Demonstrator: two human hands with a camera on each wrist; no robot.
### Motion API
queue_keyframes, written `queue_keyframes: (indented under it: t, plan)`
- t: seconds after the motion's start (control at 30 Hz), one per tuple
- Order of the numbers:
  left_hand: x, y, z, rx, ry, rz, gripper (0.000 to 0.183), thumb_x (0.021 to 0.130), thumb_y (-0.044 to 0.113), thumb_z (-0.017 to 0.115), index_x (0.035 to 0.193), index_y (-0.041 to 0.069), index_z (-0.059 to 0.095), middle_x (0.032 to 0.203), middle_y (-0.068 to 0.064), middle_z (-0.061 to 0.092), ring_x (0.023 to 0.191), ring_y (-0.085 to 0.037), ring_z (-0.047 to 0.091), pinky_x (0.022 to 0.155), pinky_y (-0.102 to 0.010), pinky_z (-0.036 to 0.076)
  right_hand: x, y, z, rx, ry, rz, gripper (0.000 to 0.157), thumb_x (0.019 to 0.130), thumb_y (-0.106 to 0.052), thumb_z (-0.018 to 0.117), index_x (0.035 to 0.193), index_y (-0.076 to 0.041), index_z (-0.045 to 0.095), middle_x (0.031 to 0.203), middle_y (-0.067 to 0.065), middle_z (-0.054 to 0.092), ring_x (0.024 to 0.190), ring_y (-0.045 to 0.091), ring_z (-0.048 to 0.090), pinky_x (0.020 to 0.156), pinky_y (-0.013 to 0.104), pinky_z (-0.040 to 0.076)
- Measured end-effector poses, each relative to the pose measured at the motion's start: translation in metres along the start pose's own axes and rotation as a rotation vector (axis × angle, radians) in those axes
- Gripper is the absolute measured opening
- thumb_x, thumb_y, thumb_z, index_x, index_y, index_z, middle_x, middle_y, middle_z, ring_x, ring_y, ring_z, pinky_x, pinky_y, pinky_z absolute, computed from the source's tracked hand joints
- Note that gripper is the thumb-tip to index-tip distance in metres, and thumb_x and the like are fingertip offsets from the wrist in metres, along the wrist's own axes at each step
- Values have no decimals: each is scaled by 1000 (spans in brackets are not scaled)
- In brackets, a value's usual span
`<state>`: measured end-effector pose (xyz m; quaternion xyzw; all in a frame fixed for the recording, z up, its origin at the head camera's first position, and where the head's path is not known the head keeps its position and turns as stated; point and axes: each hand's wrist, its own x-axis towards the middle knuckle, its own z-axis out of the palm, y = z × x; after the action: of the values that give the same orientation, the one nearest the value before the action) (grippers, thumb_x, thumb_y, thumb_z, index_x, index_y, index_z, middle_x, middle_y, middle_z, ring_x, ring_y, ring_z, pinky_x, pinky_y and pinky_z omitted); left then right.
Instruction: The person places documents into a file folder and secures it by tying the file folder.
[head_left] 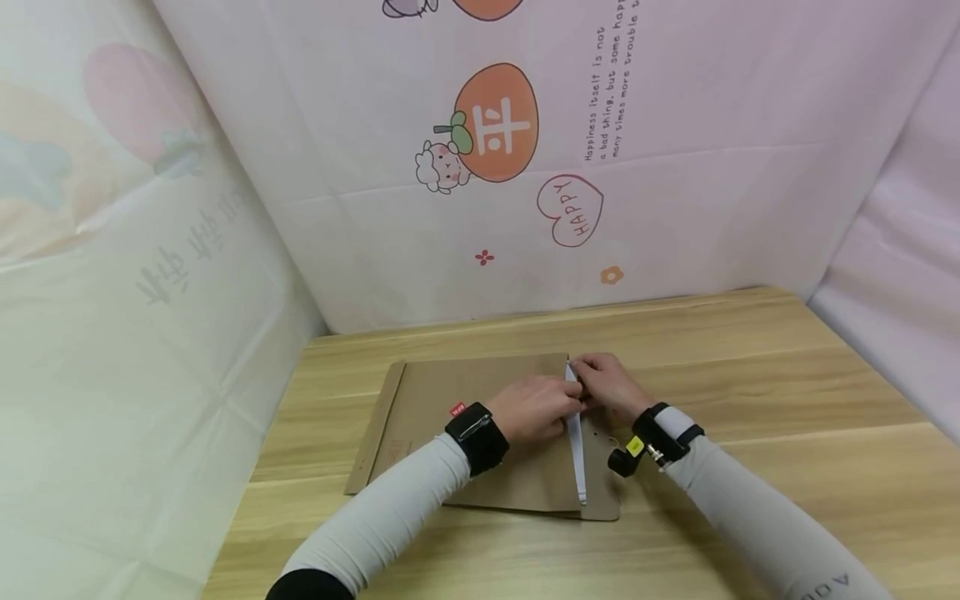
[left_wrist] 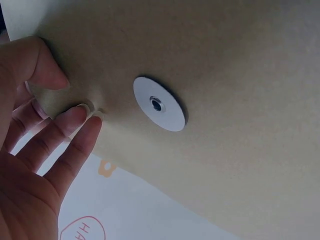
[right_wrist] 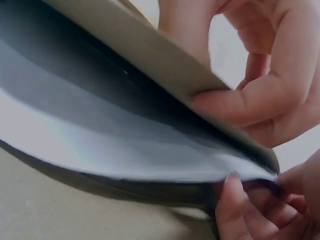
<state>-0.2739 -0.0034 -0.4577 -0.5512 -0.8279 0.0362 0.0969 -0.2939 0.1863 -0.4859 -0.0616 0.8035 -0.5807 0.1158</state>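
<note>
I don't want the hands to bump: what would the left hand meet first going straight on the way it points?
Past the envelope it holds, the left hand would probably meet the right hand first; the head view shows it just ahead, but depth is unclear.

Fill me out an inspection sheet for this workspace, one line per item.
Surface: wood-grain table, with the envelope lying on it.
Job's things: brown envelope, gaping at its right end, where white paper shows; a white disc sits on its face.
Clutter: nothing seen.
Grippers: left hand grips the envelope's upper panel by the opening; right hand pinches the white paper at its far corner.
Cables: nothing seen.
Surroundings: printed backdrop behind the table; pale hanging sheets at both sides.
</note>
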Motion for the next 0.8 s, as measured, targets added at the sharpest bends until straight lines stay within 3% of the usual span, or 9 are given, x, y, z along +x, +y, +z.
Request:
queue_keyframes:
  t: [0.2, 0.37, 0.5, 0.6, 0.8]
  plan:
    - [1, 0, 3, 2, -6, 2, 15, 93, 10, 67, 101, 19, 76, 96, 6, 58, 79, -6, 51, 71, -19, 44, -8, -4, 0, 56, -45, -31, 34, 112, -23, 42, 92, 1, 55, 86, 10, 59, 75, 21, 61, 64, 34, 57]
    - [0, -2, 2, -39, 11, 11, 12, 90, 8, 69, 91, 19, 73, 96, 6, 57, 80, -7, 50, 71, -19, 44, -29, -2, -6, 143, -183, -6, 35, 112, -20, 38, 121, 7, 58, 103, 15, 67, 86, 25, 69, 71, 41, 61]
    - [0, -4, -1, -50, 16, 13, 12, 86, 8, 72, 88, 20, 70, 95, 7, 54, 79, -7, 49, 71, -19, 43, -52, 5, -11, 161, -334, 19, 38, 110, -11, 39, 141, 10, 47, 113, 22, 66, 95, 31, 68, 78, 49, 60]
    - [0, -5, -3, -38, 3, 10, 16, 86, 7, 71, 95, 20, 72, 92, 7, 50, 78, -8, 47, 70, -20, 42, -63, 8, -8, 151, -420, 2, 45, 107, -7, 45, 148, 11, 37, 116, 26, 65, 98, 35, 69, 80, 51, 60]
    - [-1, -3, -4, -37, -10, -1, 16, 85, 7, 71, 92, 22, 72, 90, 7, 47, 76, -8, 46, 68, -19, 41, -71, 12, 5, 173, -433, -36, 54, 103, -1, 50, 151, 12, 28, 120, 25, 65, 95, 32, 70, 79, 46, 61]
